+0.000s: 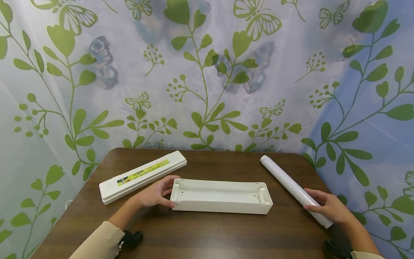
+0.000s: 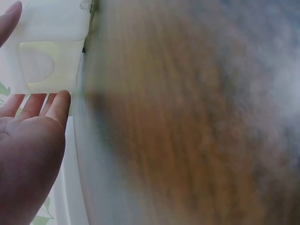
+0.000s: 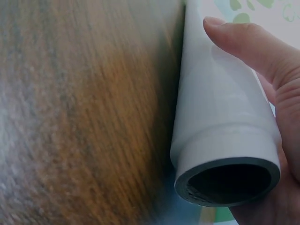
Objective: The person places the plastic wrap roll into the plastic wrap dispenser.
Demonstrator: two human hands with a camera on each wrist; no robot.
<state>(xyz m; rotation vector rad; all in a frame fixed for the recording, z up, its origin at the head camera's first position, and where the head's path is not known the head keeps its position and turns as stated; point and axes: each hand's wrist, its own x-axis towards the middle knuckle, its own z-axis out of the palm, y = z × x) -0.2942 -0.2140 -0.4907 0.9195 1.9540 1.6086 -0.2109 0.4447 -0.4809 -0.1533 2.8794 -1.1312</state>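
Observation:
A long white open-topped plastic box [image 1: 221,207], the base of a wrap dispenser by its look, lies across the middle of the table. My left hand [image 1: 157,193] holds its left end, thumb at the front corner and fingers at the back. The left wrist view shows the box's end wall [image 2: 49,28] between thumb and fingers. On the right, a roll of plastic wrap [image 1: 288,180] lies slantwise. My right hand [image 1: 331,208] grips its near end, the thumb over the top. The hollow core [image 3: 227,183] shows in the right wrist view.
A white lid [image 1: 142,176] with a yellow-green label lies slantwise at the left, behind my left forearm. All of it rests on a brown wooden table [image 1: 213,237]. A leaf-and-butterfly curtain [image 1: 207,79] hangs behind the table and along its sides.

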